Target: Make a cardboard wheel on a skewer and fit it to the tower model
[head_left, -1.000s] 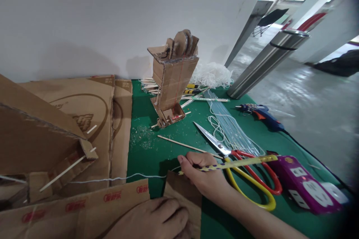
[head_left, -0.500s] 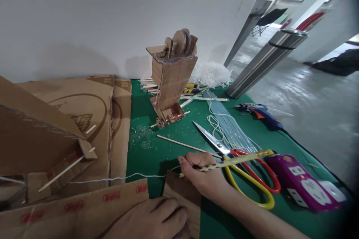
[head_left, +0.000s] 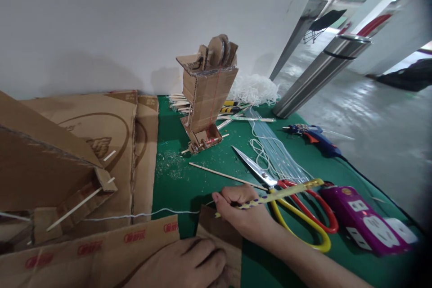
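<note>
My right hand (head_left: 245, 209) is closed around a yellow pencil (head_left: 280, 195) with dark dots, its rear end tilted up to the right. The pencil's lower tip is near the top edge of a small brown cardboard piece (head_left: 216, 229). My left hand (head_left: 189, 263) lies over that piece at the bottom, fingers slightly bent and pressing on it. A white string (head_left: 151, 213) runs from the left toward the cardboard by my right hand. Close to my right forearm lie scissors (head_left: 270, 180) with one red and one yellow handle.
A cardboard tower (head_left: 211, 103) with round discs on top stands mid-table. On the left are a cardboard structure (head_left: 40, 157) and sheets (head_left: 145, 144). Clear glue sticks (head_left: 280, 148), a blue glue gun (head_left: 313, 139), a purple power strip (head_left: 364, 220) and a thin stick (head_left: 222, 174) also lie here.
The pencil's rear end has shifted slightly left. My left hand keeps its place on the cardboard, and the other things have stayed put.
</note>
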The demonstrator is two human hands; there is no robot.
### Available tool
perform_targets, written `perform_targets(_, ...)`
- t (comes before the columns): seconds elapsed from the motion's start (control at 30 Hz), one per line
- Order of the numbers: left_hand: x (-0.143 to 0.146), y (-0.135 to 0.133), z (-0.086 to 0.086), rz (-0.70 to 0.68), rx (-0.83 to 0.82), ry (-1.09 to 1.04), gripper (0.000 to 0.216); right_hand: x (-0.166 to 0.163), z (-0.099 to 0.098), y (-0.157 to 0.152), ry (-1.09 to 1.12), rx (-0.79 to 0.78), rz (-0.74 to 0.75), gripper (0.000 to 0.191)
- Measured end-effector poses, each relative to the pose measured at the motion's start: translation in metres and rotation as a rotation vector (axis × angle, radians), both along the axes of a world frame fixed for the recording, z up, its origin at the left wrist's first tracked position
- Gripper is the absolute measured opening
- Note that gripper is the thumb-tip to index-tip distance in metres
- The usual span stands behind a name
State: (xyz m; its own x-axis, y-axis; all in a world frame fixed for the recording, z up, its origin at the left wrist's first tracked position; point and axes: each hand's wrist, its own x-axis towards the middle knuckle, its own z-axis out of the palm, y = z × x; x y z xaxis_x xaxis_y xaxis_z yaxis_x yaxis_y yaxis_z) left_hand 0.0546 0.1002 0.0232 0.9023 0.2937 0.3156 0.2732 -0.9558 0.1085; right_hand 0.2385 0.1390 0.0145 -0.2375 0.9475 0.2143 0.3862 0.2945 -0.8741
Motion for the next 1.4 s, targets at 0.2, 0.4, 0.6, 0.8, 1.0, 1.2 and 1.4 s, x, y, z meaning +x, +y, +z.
perform_targets(0.2,0.0,0.001,-0.003,-0.015,0.002,0.005,0.006,0.004,0.001,-0.001,0.008,-0.019,0.046,0.05)
perform_targets(0.4,-0.001,0.003,0.006,-0.008,0.035,0.02,0.005,0.021,0.011,-0.016,-0.144,0.073,0.009,0.046)
perform_targets(0.6,-0.001,0.004,0.01,0.01,0.088,-0.026,0.019,0.034,0.014,-0.059,-0.581,0.263,-0.003,0.024)
perform_targets(0.8,-0.001,0.004,0.01,0.02,0.071,-0.033,0.019,0.04,0.008,-0.077,-0.797,0.37,0.162,0.049)
perform_targets(1.0,-0.005,0.003,0.016,0.291,-0.039,0.025,0.037,0.056,0.025,-0.058,-0.755,0.1,0.395,0.042)
perform_targets(1.2,-0.006,0.003,0.016,0.357,-0.133,0.046,0.039,0.078,0.047,-0.033,-0.607,0.077,0.406,0.024)
perform_targets(1.4,-0.005,0.003,0.014,0.31,-0.088,-0.026,0.019,0.044,0.031,-0.04,-0.075,0.101,0.009,0.059)
